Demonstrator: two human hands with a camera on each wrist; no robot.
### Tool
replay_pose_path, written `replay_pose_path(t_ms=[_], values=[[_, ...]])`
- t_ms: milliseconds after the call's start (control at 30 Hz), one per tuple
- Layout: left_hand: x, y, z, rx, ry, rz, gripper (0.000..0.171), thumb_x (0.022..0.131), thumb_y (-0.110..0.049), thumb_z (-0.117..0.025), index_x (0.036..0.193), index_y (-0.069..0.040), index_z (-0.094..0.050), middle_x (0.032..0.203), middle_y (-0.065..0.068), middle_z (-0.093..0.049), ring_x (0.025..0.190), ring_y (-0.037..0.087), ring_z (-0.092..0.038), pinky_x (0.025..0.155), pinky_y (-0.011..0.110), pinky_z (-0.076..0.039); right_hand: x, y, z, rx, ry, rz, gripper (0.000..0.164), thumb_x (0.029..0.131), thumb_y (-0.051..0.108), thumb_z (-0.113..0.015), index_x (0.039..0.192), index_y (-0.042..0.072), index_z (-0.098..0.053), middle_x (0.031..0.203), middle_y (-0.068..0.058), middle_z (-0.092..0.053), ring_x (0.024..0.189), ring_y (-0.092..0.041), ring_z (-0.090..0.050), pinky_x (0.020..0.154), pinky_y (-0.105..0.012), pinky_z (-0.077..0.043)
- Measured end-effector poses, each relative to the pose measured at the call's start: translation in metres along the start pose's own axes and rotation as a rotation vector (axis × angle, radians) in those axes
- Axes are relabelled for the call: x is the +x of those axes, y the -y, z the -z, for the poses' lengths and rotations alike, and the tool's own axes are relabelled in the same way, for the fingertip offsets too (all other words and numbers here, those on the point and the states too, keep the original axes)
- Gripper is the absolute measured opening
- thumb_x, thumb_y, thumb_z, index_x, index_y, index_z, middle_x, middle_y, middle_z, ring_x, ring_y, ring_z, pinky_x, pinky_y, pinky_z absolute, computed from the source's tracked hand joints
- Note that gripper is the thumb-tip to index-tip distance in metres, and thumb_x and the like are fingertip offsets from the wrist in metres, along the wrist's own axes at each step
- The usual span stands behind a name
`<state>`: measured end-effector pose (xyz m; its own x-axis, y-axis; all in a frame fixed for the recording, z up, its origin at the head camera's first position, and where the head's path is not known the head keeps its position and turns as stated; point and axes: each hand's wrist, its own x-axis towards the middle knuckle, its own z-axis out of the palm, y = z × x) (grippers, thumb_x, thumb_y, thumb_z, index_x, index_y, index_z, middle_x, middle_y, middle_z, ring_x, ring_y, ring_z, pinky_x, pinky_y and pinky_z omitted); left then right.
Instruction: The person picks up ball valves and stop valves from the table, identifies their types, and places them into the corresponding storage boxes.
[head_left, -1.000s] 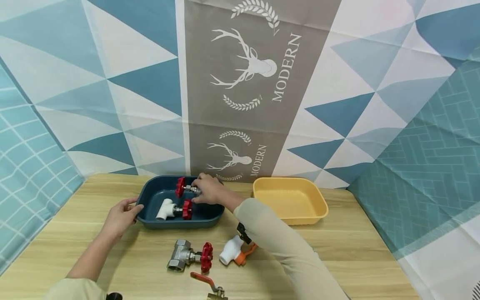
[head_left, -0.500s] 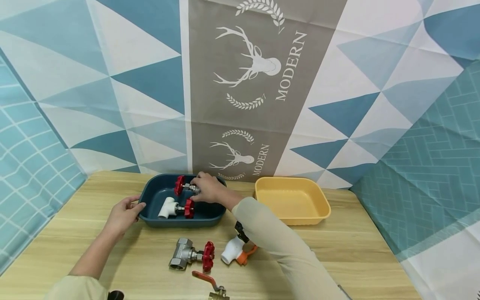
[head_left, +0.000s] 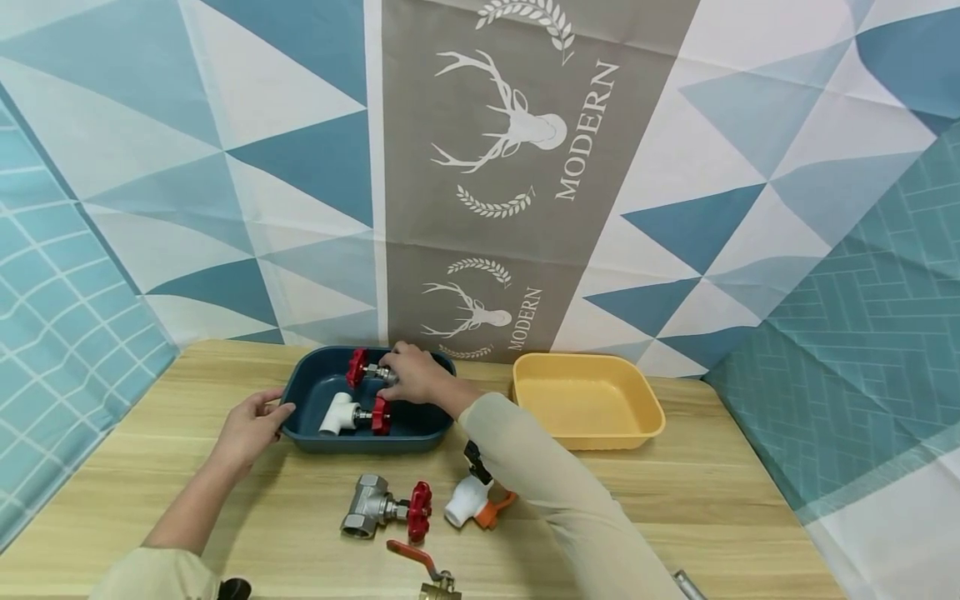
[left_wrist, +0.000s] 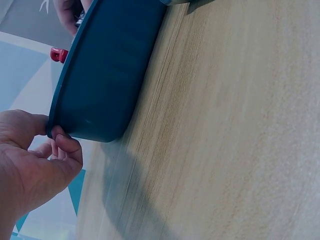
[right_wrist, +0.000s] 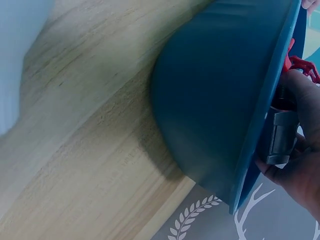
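Observation:
My left hand [head_left: 253, 427] pinches the left end of the dark blue plastic tub [head_left: 365, 444] at its rim, with the thumb on top in the left wrist view. Inside the tub's back right part, my right hand [head_left: 422, 377] grips a metal gate valve by its body [right_wrist: 283, 136]. Its red handwheel [head_left: 357, 367] points left, and the palm hides part of the body in the head view. In front of it in the tub lies a white tee-shaped valve [head_left: 340, 414] with a red handwheel [head_left: 381, 416], close under my right fingers.
On the wooden table [head_left: 285, 517] before the tub lie a steel gate valve [head_left: 367, 505] with a red wheel, a white ball valve [head_left: 467, 502] with an orange handle, and a brass valve [head_left: 441, 590] with a red lever. A yellow tub [head_left: 588, 400] stands right of the blue one.
The head view has drifted slightly, shifting the scene a little to the right. Both hands keep their hold on the tub's rim and the gate valve.

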<state>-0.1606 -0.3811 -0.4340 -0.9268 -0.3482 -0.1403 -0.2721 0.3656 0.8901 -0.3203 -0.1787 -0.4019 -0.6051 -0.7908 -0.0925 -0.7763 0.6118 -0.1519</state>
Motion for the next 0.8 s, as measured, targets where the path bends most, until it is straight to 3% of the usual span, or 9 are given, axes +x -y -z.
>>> replay_pose_path(t_ms=[800], values=[[0.001,0.0,0.0,0.007,-0.004,0.012,0.055,0.1,-0.023,-0.042,0.14,0.011,-0.028,0.101,0.014,-0.051,0.067,0.007,-0.049,0.061,0.024,-0.048,0.004,0.013,-0.008,-0.008,0.019,-0.02,0.052,0.089,0.044,-0.06,0.135,0.023,-0.049,0.136,-0.002,-0.044,0.124,-0.018,-0.044,0.103,-0.035,-0.038]])
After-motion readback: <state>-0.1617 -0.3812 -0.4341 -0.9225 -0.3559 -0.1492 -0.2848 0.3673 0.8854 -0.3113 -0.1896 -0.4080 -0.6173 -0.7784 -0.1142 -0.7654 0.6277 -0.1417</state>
